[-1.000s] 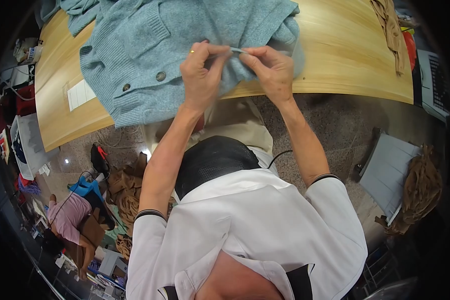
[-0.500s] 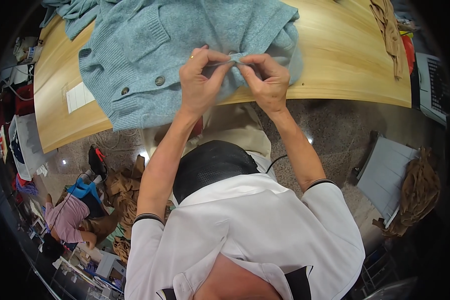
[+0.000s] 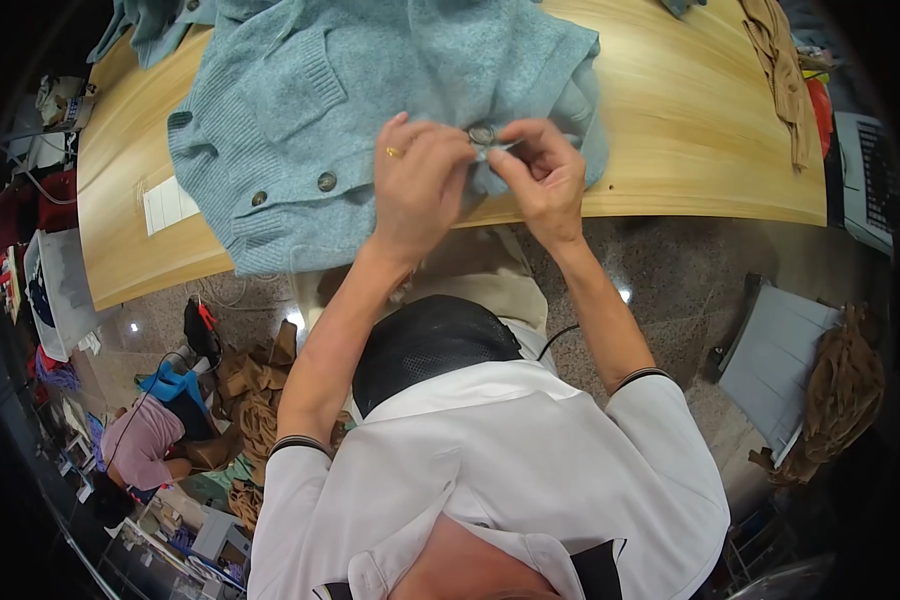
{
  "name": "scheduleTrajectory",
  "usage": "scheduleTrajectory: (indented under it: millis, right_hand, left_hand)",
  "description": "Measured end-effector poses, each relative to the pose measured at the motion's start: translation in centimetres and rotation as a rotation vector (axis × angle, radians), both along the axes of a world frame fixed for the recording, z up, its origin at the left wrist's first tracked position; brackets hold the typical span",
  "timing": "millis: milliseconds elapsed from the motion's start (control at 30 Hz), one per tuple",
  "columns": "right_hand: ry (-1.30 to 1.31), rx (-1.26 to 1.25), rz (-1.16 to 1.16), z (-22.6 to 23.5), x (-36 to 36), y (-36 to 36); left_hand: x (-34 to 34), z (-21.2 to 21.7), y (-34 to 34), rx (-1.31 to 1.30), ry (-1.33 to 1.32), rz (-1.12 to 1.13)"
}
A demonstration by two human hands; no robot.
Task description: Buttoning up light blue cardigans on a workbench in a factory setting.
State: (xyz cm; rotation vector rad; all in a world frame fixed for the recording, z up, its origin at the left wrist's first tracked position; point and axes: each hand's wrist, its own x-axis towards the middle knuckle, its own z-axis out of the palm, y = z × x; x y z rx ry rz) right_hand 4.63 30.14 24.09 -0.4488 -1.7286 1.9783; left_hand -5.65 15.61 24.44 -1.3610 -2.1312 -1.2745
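A light blue knitted cardigan lies spread over the near part of the wooden table, with a ribbed pocket and hem. Two dark buttons show along its front edge, left of my hands. Between my hands a third button sits on the cloth. My left hand is closed at the button's left side, its fingertips on the front band and partly hidden by the back of the hand. With thumb and forefinger, my right hand pinches the cardigan's edge just right of the button.
Another blue knit lies at the table's far left, near a white paper. A brown garment and a laptop are at the right. Brown cloth lies on the floor by a seated person and over a grey box.
My left hand has turned over so its back now faces up. The button between my hands has come more into view. The cardigan sits slightly lower in the view.
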Motion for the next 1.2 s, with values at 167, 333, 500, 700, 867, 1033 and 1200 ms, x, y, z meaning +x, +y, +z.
scheduleTrajectory:
  millis: [167, 333, 500, 700, 867, 1033, 1200]
  right_hand:
    - [-0.091, -0.187, 0.065, 1.9, -0.2, 1.3]
    - [0.021, -0.474, 0.11, 5.7, -0.4, 0.7]
    - [0.101, -0.452, 0.101, 8.1, -1.2, -1.1]
    - [0.158, -0.4, 0.117, 8.2, -1.1, -1.2]
    - [0.181, -0.418, 0.102, 8.2, -1.0, -1.2]
    - [0.163, -0.402, 0.087, 8.4, -1.0, -1.1]
    - [0.111, -0.265, -0.109, 8.7, 0.2, 0.4]
  left_hand:
    - [1.0, 0.4, -1.7, -0.116, 0.062, -0.005]
    - [0.3, 1.5, -3.9, -0.097, -0.082, 0.179]
    - [-1.1, 1.2, -5.0, -0.052, 0.036, 0.239]
    - [-1.1, 1.1, -5.4, 0.007, 0.078, 0.244]
    - [-1.2, 0.8, -5.3, 0.044, 0.089, 0.251]
    - [-0.4, 1.4, -6.2, 0.089, -0.093, 0.314]
    - [-1.9, 0.7, -8.5, 0.025, 0.052, 0.42]
